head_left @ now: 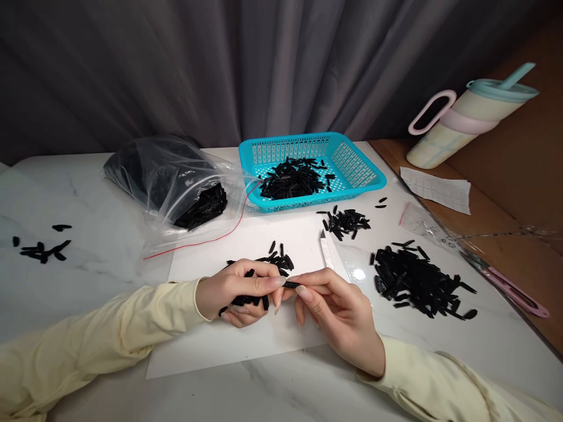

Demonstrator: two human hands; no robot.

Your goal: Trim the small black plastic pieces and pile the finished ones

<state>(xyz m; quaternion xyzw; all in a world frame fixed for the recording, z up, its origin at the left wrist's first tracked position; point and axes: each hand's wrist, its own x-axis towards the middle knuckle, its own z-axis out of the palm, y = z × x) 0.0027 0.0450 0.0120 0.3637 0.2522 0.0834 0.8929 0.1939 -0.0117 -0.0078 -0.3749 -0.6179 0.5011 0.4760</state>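
Note:
My left hand (240, 291) is closed around a bunch of small black plastic pieces (250, 300) over a white sheet of paper (246, 340). Its fingertips pinch one end of a single black piece (291, 285). My right hand (338, 310) pinches the other end of that piece and also holds a white craft knife (326, 252), whose blade points away from me. A small heap of black pieces (279, 259) lies on the paper just beyond my left hand.
A turquoise basket (360, 170) with black pieces stands at the back. A clear bag (176, 181) of pieces lies back left. Piles of pieces lie at right (417, 281), centre (347, 223) and far left (41, 251). A tumbler (466, 120) and pink tool (514, 290) are right.

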